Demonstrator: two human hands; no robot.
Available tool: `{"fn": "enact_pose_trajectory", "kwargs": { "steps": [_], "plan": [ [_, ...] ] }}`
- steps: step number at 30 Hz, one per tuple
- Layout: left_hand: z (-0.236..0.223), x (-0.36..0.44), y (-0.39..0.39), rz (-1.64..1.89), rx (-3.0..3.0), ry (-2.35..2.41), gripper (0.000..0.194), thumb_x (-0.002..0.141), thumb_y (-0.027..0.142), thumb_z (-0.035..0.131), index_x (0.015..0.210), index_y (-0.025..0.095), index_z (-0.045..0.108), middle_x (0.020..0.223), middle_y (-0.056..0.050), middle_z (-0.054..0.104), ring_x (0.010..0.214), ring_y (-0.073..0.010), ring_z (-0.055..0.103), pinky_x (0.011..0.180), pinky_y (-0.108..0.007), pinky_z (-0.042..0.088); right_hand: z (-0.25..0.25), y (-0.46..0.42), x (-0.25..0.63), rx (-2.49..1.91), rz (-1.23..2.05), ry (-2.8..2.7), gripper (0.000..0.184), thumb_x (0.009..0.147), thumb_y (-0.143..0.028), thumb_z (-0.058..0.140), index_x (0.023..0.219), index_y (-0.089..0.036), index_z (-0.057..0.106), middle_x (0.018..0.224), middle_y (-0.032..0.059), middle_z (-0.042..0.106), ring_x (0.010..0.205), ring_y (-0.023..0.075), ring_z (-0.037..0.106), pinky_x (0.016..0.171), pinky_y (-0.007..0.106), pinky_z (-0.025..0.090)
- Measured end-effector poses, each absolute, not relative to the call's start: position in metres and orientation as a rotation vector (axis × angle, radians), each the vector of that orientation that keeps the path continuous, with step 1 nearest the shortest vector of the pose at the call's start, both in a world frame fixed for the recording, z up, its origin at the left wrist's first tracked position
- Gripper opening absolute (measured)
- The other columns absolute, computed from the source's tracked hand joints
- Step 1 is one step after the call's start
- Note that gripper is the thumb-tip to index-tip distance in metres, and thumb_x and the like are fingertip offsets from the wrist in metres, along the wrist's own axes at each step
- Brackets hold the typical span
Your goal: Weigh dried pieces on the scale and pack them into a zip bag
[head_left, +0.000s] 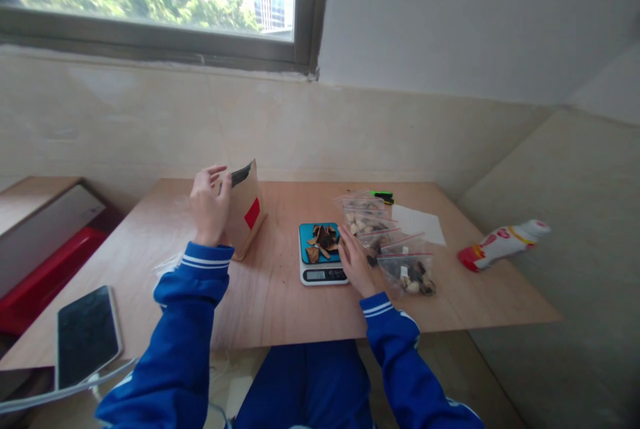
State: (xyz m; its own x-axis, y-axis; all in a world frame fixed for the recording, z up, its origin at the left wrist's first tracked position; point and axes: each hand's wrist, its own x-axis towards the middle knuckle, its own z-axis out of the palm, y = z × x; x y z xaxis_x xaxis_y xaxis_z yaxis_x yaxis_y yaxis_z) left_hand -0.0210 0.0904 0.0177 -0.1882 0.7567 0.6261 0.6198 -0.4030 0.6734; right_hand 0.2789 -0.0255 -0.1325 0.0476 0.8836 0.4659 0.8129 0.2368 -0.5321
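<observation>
My left hand [209,205] is raised at the left side of a brown paper bag [243,225] with a red square on it. Its fingers are apart near the bag's open top, and nothing shows between them. A kitchen scale [307,275] with a blue top stands in the middle of the table. Dried brown slices [323,240] lie in a loose heap on it. At the scale's right edge is my right hand [356,262], fingers stretched toward the slices. Just beyond it lie several clear zip bags [410,272] holding pale and dark dried pieces.
A white paper [423,223] and green and black pens [383,197] lie behind the zip bags. A white and red bottle [503,245] is at the right. On the left, a tablet [87,332] with a cable [95,382] rests at the table's edge.
</observation>
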Motion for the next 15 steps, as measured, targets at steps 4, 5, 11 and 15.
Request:
{"fn": "enact_pose_trajectory", "kwargs": {
  "steps": [4,5,11,15],
  "plan": [
    [0.016,-0.023,0.082,1.639,2.078,1.654,0.036,0.087,0.041,0.050,0.112,0.016,0.058,0.123,-0.013,0.057,0.119,-0.0225,0.052,0.102,-0.037,0.040,-0.156,-0.023,0.284,-1.665,0.194,-1.641,0.056,0.094,-0.041,0.033,0.140,-0.010,0.036,0.141,0.0203,0.043,0.133,0.0275,0.039,0.107,0.049,0.033],
    [0.016,-0.024,0.080,1.626,2.111,1.644,0.036,0.087,0.041,0.051,0.112,0.016,0.059,0.123,-0.013,0.056,0.121,-0.0229,0.050,0.103,-0.038,0.039,-0.160,-0.022,0.283,-1.692,0.228,-1.635,0.056,0.094,-0.041,0.033,0.140,-0.010,0.037,0.139,0.0208,0.045,0.131,0.0285,0.041,0.106,0.051,0.035],
    [0.012,-0.024,0.070,1.575,2.132,1.598,0.038,0.088,0.043,0.050,0.113,0.017,0.058,0.126,-0.014,0.053,0.123,-0.0240,0.047,0.103,-0.040,0.039,-0.162,-0.025,0.275,-1.787,0.265,-1.612,0.054,0.093,-0.040,0.037,0.140,-0.014,0.037,0.139,0.0197,0.045,0.130,0.0315,0.041,0.105,0.056,0.032],
    [0.002,-0.032,0.060,1.563,2.106,1.567,0.041,0.087,0.043,0.051,0.119,0.018,0.054,0.131,-0.014,0.049,0.125,-0.0254,0.045,0.102,-0.042,0.040,-0.155,-0.036,0.281,-1.665,0.187,-1.569,0.054,0.095,-0.040,0.033,0.141,-0.012,0.034,0.143,0.0192,0.039,0.136,0.0265,0.032,0.110,0.050,0.029]
  ]
}}
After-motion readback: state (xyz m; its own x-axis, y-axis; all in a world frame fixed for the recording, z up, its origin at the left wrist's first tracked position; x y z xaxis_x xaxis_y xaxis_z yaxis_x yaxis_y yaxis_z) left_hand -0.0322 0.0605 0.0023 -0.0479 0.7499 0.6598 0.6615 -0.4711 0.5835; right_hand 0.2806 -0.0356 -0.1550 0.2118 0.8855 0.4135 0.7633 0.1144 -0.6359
